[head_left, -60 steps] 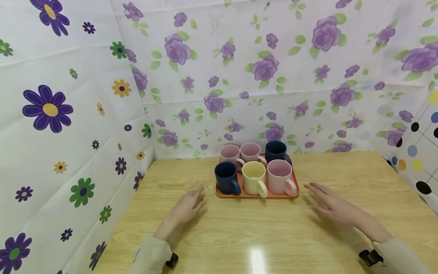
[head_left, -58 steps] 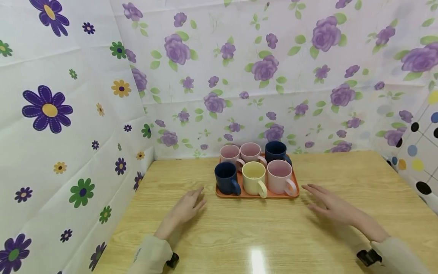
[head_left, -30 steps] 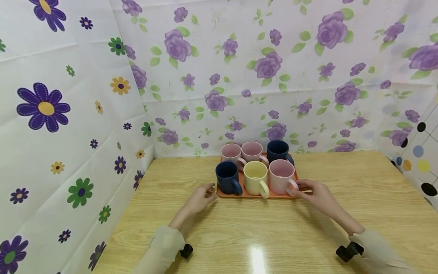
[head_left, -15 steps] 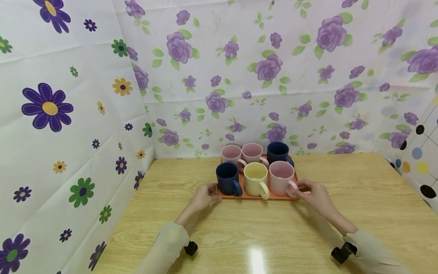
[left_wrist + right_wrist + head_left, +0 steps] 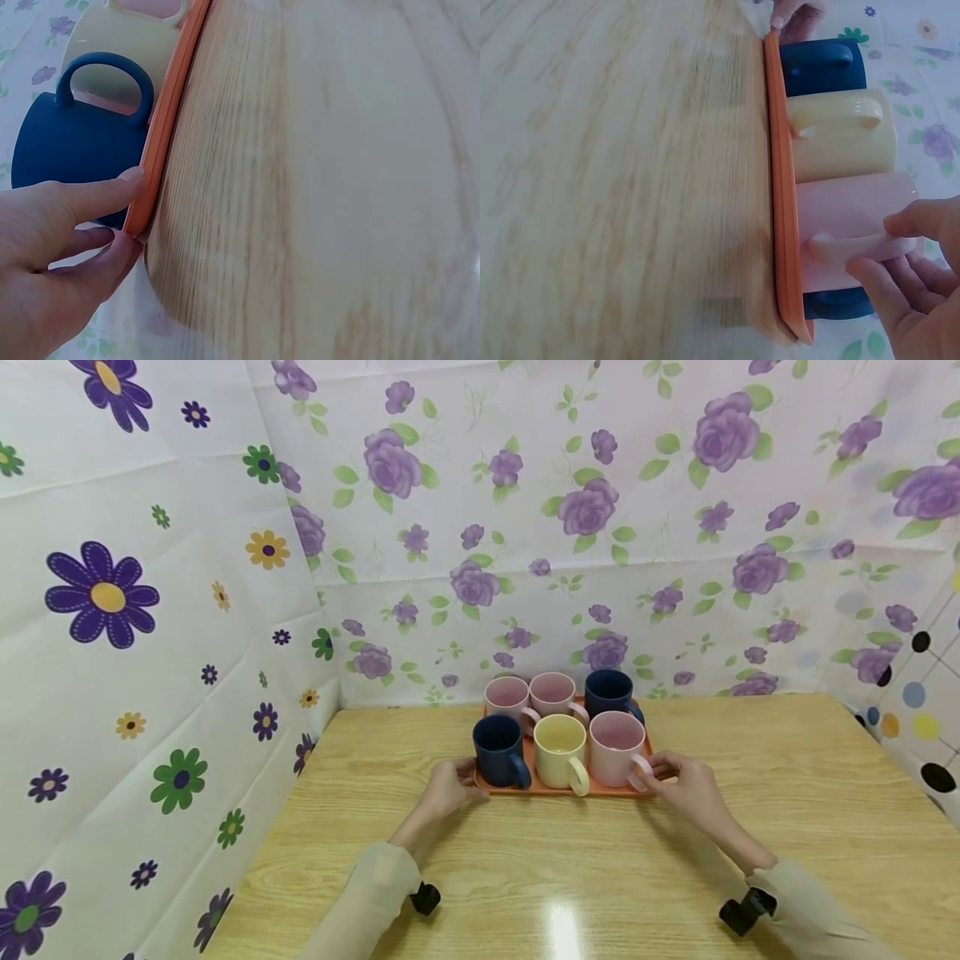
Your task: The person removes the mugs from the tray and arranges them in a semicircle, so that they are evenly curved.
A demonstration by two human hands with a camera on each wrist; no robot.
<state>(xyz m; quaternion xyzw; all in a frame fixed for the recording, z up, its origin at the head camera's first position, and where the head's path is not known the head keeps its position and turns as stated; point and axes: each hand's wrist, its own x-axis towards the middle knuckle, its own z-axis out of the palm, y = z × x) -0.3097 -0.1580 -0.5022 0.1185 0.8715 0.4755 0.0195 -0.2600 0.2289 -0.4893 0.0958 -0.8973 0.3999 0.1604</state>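
An orange tray (image 5: 525, 790) on the table carries several mugs in two rows. At its left front corner my left hand (image 5: 447, 789) grips the rim; in the left wrist view, the thumb lies on top and the fingers are underneath. Close by this hand is a dark blue mug (image 5: 497, 752). A pale yellow mug (image 5: 558, 754) stands in the middle of the front row. On the right, my right hand (image 5: 693, 789) pinches the handle of a pink mug (image 5: 615, 752), its thumb and fingers on either side of the handle in the right wrist view.
Behind the front row stand two pink mugs (image 5: 506, 697) and another dark blue mug (image 5: 609, 689). The wooden table (image 5: 510, 868) stretches in front and to both sides. Floral sheets (image 5: 450, 527) hang along the back and left.
Both hands have come inward from beside the tray. The left has taken hold of the tray's corner, and the right has taken the pink mug's handle. The mugs stand as before.
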